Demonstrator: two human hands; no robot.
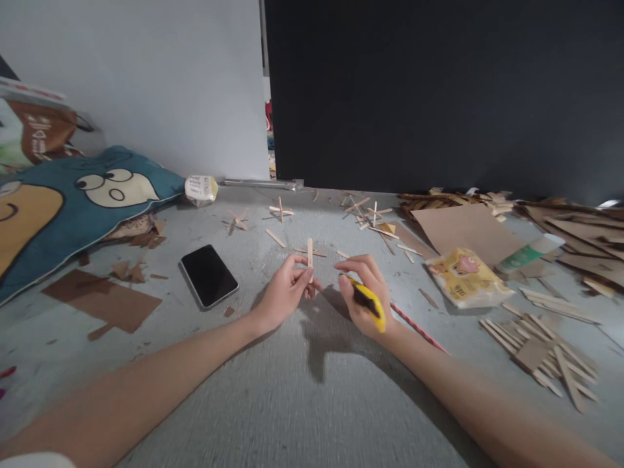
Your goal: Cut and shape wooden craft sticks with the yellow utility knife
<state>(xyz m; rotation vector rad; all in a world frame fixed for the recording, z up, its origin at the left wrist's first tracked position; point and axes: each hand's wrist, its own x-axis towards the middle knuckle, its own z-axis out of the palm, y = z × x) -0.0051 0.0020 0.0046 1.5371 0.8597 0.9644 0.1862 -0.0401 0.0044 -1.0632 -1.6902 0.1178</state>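
Note:
My left hand (285, 291) is closed, pinching a short wooden craft stick (309, 251) that stands upright between its fingertips. My right hand (363, 292) is wrapped around a yellow utility knife (369, 302), its tip pointing left toward the stick. Both hands hover just above the grey floor (302, 390), a few centimetres apart. Behind the stick a thin wooden piece lies flat on the floor.
A black phone (208, 275) lies left of my hands. A blue cartoon cushion (73, 208) fills the far left. Loose sticks (363, 214), cardboard sheets (463, 231), a yellow packet (463, 277), a glue tube (529, 252) and a stick pile (541, 354) lie right. A red pencil (419, 328) lies by my right wrist.

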